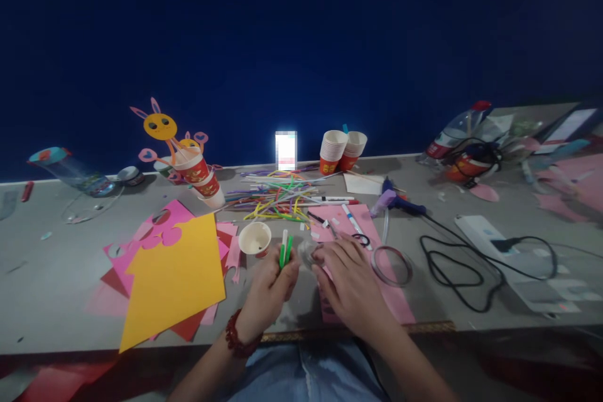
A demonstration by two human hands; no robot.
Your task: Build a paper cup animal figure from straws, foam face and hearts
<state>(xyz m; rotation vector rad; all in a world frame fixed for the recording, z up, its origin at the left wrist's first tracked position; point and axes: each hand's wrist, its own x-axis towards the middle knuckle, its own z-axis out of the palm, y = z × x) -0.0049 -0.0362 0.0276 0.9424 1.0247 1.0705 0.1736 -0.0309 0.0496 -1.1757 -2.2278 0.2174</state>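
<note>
My left hand [276, 276], with a dark red bead bracelet on its wrist, is closed around short green and white strips [285, 249] that stick up past the thumb. Just to the right, my right hand [346, 270] reaches over the pink sheet, its fingers bent against a clear round thing [308, 252], perhaps a roll of tape. Some of that thing is hidden by the fingertips. Close to the left hand stands a white-rimmed paper cup [255, 239] with a small dark bit inside. Small scissors [361, 239] lie beyond the right hand.
Yellow card [183, 276] covers pink and red paper at left. Behind are stacked cups with a bunny figure [160, 127] and a heap of pipe cleaners [277, 195]. At right lie a glue gun [400, 202], its looping cable and a power strip [513, 264]. More cups [333, 151] stand behind.
</note>
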